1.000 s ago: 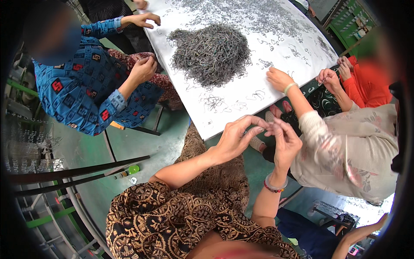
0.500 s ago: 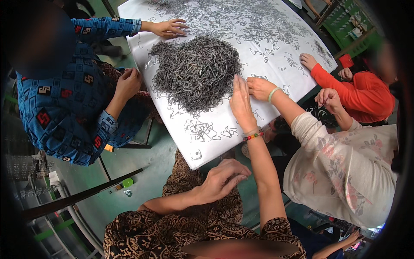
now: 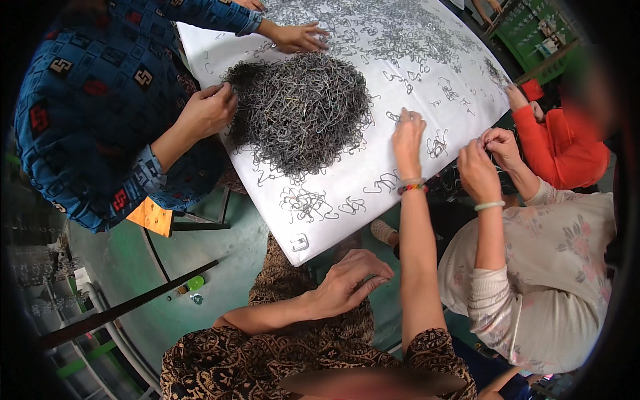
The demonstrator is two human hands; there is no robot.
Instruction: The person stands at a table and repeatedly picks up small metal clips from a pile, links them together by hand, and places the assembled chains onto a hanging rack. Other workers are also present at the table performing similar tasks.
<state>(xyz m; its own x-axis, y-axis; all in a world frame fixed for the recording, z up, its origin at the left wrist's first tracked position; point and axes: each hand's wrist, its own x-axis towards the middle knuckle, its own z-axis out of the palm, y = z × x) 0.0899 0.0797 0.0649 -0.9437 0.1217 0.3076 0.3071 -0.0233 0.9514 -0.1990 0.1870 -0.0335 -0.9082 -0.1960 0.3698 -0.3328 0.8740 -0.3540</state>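
A large heap of grey bent-wire hooks (image 3: pixel 303 113) stands on the white-covered table (image 3: pixel 267 230). My right hand (image 3: pixel 409 145), with a beaded bracelet at its wrist, reaches onto the table to the right of the heap. Its fingers bend down beside a small wire hook (image 3: pixel 393 117); whether they grip it is hidden. Over my lap, off the table's near edge, my left hand (image 3: pixel 352 280) is closed, thumb against fingers. What it holds, if anything, cannot be made out. Small groups of loose hooks (image 3: pixel 307 203) lie near the front corner.
A co-worker in a blue patterned top (image 3: pixel 87 120) has both hands by the heap's left and far sides. On the right, a person in a cream floral top (image 3: pixel 527 280) brings both hands together; another wears red (image 3: pixel 567 150). Many hooks (image 3: pixel 400 30) cover the far table.
My right hand has moved right, away from the heap's edge. The cream-topped person's hand has drawn back from the table. The blue-topped co-worker's hands have moved right. My left hand stays nearly still.
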